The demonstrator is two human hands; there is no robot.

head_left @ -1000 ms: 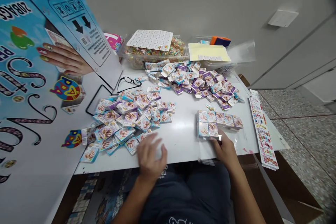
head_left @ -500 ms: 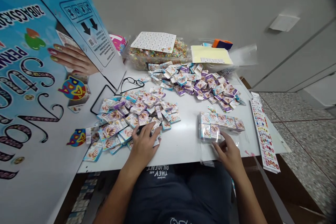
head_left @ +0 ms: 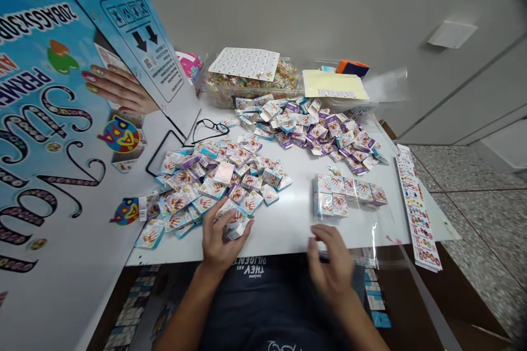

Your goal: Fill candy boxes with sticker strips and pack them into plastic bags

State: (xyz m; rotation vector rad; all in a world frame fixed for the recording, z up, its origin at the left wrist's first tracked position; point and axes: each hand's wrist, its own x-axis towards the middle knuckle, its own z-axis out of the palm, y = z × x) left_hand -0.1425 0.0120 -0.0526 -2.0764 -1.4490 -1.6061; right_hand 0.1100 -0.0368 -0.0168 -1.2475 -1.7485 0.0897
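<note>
My left hand (head_left: pixel 222 238) is at the front edge of a heap of small printed boxes (head_left: pixel 185 197). Its thumb and fingers are closed around one or more small boxes (head_left: pixel 236 224); the palm side hides how many. My right hand (head_left: pixel 331 260) is over the table's front edge, slightly blurred, fingers half curled with a gap at the thumb and nothing visible between them. Just beyond it, small boxes (head_left: pixel 332 204) stand in two neat rows, the far row longer. A clear plastic sleeve (head_left: pixel 374 247) lies to their right and nearer me.
Another heap of small boxes (head_left: pixel 317 131) lies farther back. Behind it are a clear tub (head_left: pixel 222 93) of shiny wrapped pieces and a yellow sheet (head_left: pixel 334 85). Glasses (head_left: pixel 212 125) rest near a large printed carton (head_left: pixel 82 120) on the left; sticker sheets (head_left: pixel 418 208) overhang the right edge.
My right hand has left the boxed rows and moved left and toward me. My left hand has turned and closed on boxes drawn from the heap's front. A dark object under it is gone from sight.
</note>
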